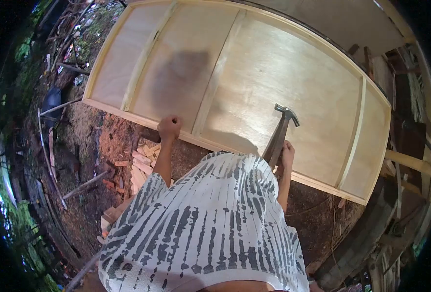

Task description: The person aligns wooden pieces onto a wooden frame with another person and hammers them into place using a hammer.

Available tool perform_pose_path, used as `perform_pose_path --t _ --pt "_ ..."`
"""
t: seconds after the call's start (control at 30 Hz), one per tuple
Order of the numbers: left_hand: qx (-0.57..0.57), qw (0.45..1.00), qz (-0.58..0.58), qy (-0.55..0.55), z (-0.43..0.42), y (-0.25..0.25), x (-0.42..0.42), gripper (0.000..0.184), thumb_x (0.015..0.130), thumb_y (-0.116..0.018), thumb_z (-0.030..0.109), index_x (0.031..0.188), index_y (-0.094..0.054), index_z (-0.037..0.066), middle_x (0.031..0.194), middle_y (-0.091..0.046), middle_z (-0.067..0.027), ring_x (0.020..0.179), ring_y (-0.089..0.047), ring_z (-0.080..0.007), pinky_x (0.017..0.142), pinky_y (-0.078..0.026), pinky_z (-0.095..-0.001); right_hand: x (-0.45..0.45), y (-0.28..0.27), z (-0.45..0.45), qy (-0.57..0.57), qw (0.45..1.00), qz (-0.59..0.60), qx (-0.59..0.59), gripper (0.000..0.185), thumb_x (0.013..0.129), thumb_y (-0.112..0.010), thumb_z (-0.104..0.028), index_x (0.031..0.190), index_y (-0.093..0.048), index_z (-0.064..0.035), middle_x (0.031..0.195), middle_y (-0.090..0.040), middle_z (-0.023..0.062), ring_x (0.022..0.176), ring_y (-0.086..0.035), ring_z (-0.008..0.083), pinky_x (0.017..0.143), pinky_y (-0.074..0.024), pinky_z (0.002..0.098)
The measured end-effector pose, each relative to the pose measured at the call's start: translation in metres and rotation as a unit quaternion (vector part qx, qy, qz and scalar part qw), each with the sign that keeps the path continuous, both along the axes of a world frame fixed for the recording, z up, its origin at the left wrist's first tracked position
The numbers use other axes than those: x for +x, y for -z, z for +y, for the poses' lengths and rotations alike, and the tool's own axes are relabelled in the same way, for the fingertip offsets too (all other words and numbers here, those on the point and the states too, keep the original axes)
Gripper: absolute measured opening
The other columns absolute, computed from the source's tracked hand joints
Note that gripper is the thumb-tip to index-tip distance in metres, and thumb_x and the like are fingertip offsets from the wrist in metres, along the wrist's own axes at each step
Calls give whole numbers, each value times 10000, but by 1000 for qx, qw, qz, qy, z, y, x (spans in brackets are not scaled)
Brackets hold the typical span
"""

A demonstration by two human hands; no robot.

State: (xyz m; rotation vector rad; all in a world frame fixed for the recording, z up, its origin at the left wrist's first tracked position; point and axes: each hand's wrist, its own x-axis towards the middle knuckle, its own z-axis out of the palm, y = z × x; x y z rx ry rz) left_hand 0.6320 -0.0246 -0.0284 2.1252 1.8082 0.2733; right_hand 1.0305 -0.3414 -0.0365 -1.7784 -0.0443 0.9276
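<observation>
My left hand (170, 128) is closed in a fist above the near edge of a large wooden panel (283, 63). Whatever its curled fingers may hold is hidden. At the panel's near side, right of the middle, my right hand (287, 155) is closed around the lower handle of a claw hammer (278, 138). The hammer's metal head points away from me over the pale plywood, and its dark handle runs back toward my body. Light wooden strips frame the panel, and crosswise battens (219, 73) divide its face into sections.
Cut wood blocks (141, 168) lie heaped on the ground below the panel's near edge. Sticks and litter cover the earth at left. Weathered planks (391, 233) and timber posts stand at right. Another sheet (332, 19) lies beyond the far edge.
</observation>
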Motion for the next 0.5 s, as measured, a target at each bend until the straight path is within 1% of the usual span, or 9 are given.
perform_pose_path --t 0.07,0.13,0.27,0.33,0.37,0.4,0.47,0.5 --pt "-6 1000 -14 -5 -2 1 -1 277 857 -665 373 863 -771 118 793 -723 -150 773 -697 -388 750 -542 -510 2 7 -4 -12 1000 -17 -13 243 1056 -545 -185 1001 -707 -13 805 -629 -24 716 -534 70 648 -428 243" --pt "5 1000 -7 -2 -3 1 0 271 854 -668 373 862 -774 124 781 -720 -147 764 -696 -386 748 -543 -512 8 36 -11 -6 999 -24 29 259 1061 -556 -255 1020 -711 -52 773 -632 -24 631 -549 88 568 -453 261" --pt "39 999 34 -2 -1 12 -4 252 846 -672 366 851 -774 135 787 -721 -141 775 -698 -376 743 -544 -519 8 35 -13 -9 1000 -11 25 258 1062 -554 -258 1031 -708 -52 787 -635 -23 659 -555 88 592 -459 264" --pt "17 999 41 0 0 -1 1 251 843 -671 365 854 -771 135 816 -723 -141 794 -696 -374 748 -542 -519 4 21 -9 -18 999 -25 11 259 1062 -556 -261 1039 -709 -54 806 -640 -21 674 -557 87 601 -460 268" --pt "-2 999 43 1 -1 -4 1 250 840 -671 365 857 -768 136 845 -724 -141 813 -693 -372 752 -541 -519 3 25 -11 -19 1000 -18 3 259 1062 -556 -261 1039 -709 -54 806 -640 -21 674 -557 87 601 -460 268" --pt "-10 999 50 0 -1 4 -1 250 840 -671 365 857 -768 136 845 -724 -141 813 -693 -372 752 -541 -519 7 32 -12 -17 1000 -26 5 258 1063 -554 -259 1045 -710 -53 814 -641 -21 677 -557 87 604 -458 265" --pt "28 1000 0 2 1 20 -9 243 830 -676 356 860 -759 130 891 -718 -137 844 -681 -375 759 -535 -508 7 39 -14 -17 1000 -24 -1 258 1064 -552 -257 1051 -711 -53 821 -642 -22 680 -558 87 606 -455 263" --pt "19 1000 11 0 0 18 -8 243 830 -676 356 860 -759 130 891 -718 -137 844 -681 -375 759 -535 -508 6 34 -12 -2 1000 -17 14 259 1064 -554 -257 1052 -713 -52 826 -642 -24 685 -556 86 613 -453 260"
